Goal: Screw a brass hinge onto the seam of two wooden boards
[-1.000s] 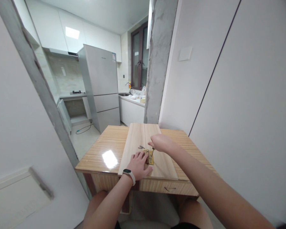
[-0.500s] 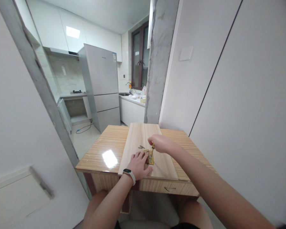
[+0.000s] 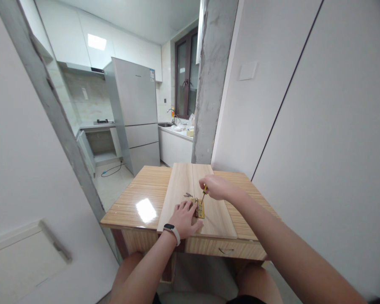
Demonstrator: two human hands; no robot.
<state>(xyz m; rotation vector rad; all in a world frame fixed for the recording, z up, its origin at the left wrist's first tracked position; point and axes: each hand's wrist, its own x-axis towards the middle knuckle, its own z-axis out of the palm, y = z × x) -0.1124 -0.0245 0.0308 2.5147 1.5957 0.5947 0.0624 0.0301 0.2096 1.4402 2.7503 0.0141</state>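
Observation:
Two pale wooden boards (image 3: 181, 185) lie side by side on a glossy striped wooden table (image 3: 145, 198). A brass hinge (image 3: 199, 208) sits across the seam between them near the front. My left hand (image 3: 185, 219), with a watch band on the wrist, presses flat on the left board with its fingers touching the hinge. My right hand (image 3: 215, 187) is closed on a small yellow-handled screwdriver (image 3: 204, 192), whose tip points down at the hinge. A few loose screws (image 3: 187, 195) lie on the left board just behind the hinge.
The table has a drawer (image 3: 224, 250) under its front edge, above my knees. White walls close in on the right and left. A concrete pillar (image 3: 210, 84) stands behind the table. Beyond is a kitchen with a grey fridge (image 3: 134, 114) and a counter (image 3: 177, 133).
My right hand has lifted and drawn back slightly, so the yellow screwdriver handle now shows above the hinge. My left hand has stayed on the board.

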